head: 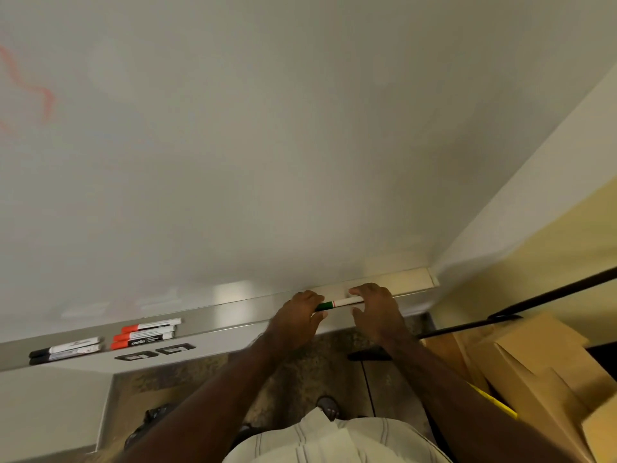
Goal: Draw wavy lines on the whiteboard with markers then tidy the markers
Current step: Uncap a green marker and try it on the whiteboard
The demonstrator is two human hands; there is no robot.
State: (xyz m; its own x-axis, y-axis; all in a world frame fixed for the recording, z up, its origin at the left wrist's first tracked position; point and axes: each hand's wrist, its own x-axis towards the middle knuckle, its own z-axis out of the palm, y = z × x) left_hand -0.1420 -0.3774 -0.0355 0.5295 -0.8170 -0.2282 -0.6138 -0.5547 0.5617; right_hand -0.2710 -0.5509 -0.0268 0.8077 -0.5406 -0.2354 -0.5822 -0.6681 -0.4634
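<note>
— Well, the whiteboard (pixel 300 145) fills the wall, a red wavy line (pixel 36 95) at its far left, boxes (pixel 534 362) stacked in the corner. What's happening?

— Capping or uncapping, I'd guess. The left hand (pixel 297 315) closes on the green marker (pixel 337 304) at its cap end, the right hand (pixel 377 309) on the barrel, above the tray (pixel 233 305).

— And next?

— A straight pull or push. Red markers (pixel 147 332) and black markers (pixel 66 350) already lie there.
</note>
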